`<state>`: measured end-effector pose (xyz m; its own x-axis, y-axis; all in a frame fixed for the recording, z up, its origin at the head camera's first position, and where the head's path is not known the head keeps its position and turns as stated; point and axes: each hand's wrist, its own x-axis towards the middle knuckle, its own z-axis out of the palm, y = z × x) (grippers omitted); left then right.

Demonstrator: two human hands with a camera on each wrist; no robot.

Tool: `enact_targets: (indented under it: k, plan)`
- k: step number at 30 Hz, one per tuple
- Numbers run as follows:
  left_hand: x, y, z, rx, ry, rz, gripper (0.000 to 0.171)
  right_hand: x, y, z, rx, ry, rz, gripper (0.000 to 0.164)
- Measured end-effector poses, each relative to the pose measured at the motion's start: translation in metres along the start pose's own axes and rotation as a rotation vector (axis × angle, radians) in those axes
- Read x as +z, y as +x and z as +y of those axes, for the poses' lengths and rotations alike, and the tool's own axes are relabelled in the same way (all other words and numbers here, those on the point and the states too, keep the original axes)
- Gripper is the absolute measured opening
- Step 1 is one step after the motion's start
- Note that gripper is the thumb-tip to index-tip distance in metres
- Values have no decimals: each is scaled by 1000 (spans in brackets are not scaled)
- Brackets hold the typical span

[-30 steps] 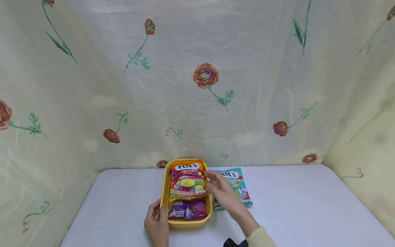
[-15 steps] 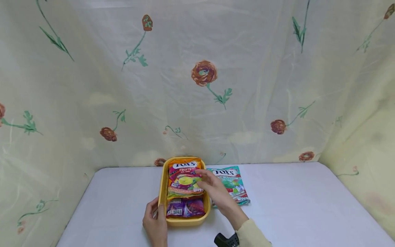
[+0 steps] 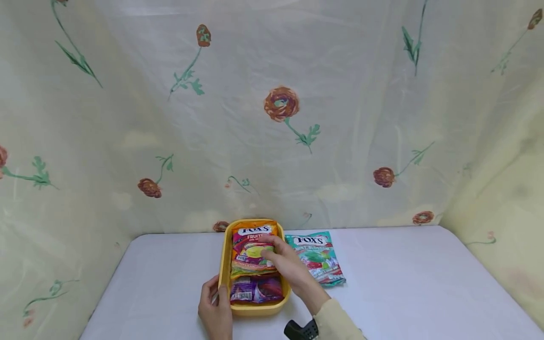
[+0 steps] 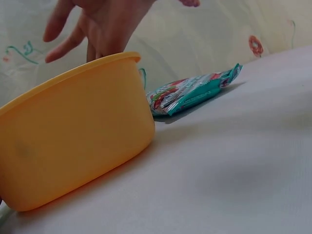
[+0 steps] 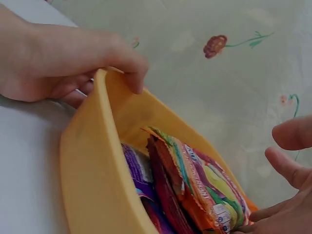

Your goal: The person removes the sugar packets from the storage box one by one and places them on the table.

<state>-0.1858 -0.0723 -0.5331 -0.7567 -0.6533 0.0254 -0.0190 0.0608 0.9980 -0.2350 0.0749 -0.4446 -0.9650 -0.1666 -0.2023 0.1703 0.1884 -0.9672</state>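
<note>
My left hand [image 3: 215, 309] grips the near left side of a yellow plastic tub [image 3: 256, 310]; in the right wrist view its thumb [image 5: 131, 73] hooks over the rim, fingers outside. Inside the tub, an orange Fox's Fruits candy bag [image 3: 246, 267] lies at the far end. A purple packet [image 3: 257, 289] fills the near end. Over the right side of the orange bag is my right hand [image 3: 291, 268], its fingers loosely extended. In the right wrist view the right hand's fingertips [image 5: 253, 214] are right at the bag's edge, with thumb and fingers spread apart.
A teal Fox's Mint Blossom candy bag [image 3: 318, 257] lies flat on the white table [image 3: 403, 283], just right of the tub. Behind the table hangs a flowered curtain [image 3: 340, 141], close to the tub's far end. A black device [image 3: 302, 330] sits at the right wrist.
My right hand has moved left from the tub's right rim to over the orange candy bag, uncovering more of the teal bag. The left hand keeps its grip on the tub.
</note>
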Motion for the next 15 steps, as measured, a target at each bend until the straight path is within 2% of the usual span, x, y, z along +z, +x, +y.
enact_targets:
  k: [6, 12, 15]
  plan:
    - [-1, 2, 0, 5, 32, 22, 26, 4, 1, 0, -21, -50, -1, 33]
    - [-1, 0, 4, -39, 31, -4, 29, 9, 1, 0, -43, -152, 40, 32]
    - [0, -2, 4, -55, 26, -19, 30, 9, 6, 0, -25, -179, 52, 33]
